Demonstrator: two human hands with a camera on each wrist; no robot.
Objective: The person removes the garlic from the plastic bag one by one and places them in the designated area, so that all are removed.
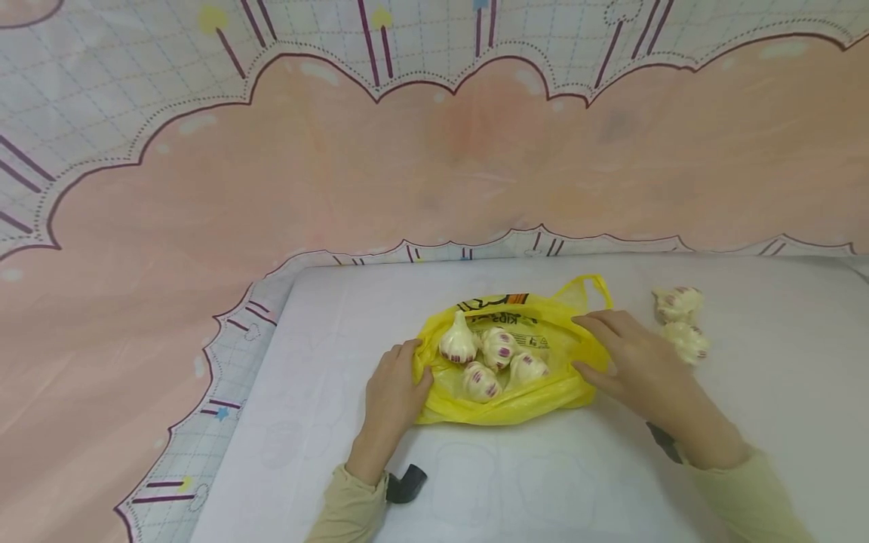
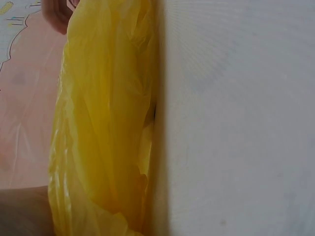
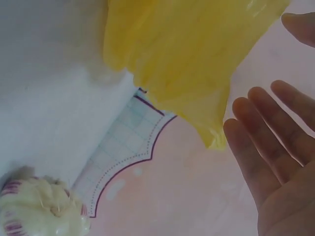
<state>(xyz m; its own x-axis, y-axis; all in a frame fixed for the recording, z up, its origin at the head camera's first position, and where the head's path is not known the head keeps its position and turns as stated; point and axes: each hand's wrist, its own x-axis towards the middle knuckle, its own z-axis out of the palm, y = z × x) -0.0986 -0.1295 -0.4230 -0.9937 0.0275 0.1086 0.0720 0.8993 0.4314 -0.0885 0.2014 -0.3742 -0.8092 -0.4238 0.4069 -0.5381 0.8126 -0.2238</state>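
Observation:
A yellow plastic bag (image 1: 516,411) lies on the white table with its mouth spread open. Several garlic bulbs (image 1: 498,348) sit inside it, one with its stem pointing up. At the bag's left rim, my left hand (image 1: 394,392) grips the plastic, thumb on the near side; in the left wrist view, the yellow bag (image 2: 108,108) hides much of that hand. My right hand (image 1: 641,362) is beside the bag's right rim, fingers extended. The right wrist view shows the right hand's fingers (image 3: 266,132) spread and apart from the plastic.
Two more garlic bulbs (image 1: 682,324) lie on the white tabletop (image 1: 326,347) right of the bag, just beyond my right hand. A cloth with pink cloud shapes (image 1: 421,166) hangs behind the table and down its left side.

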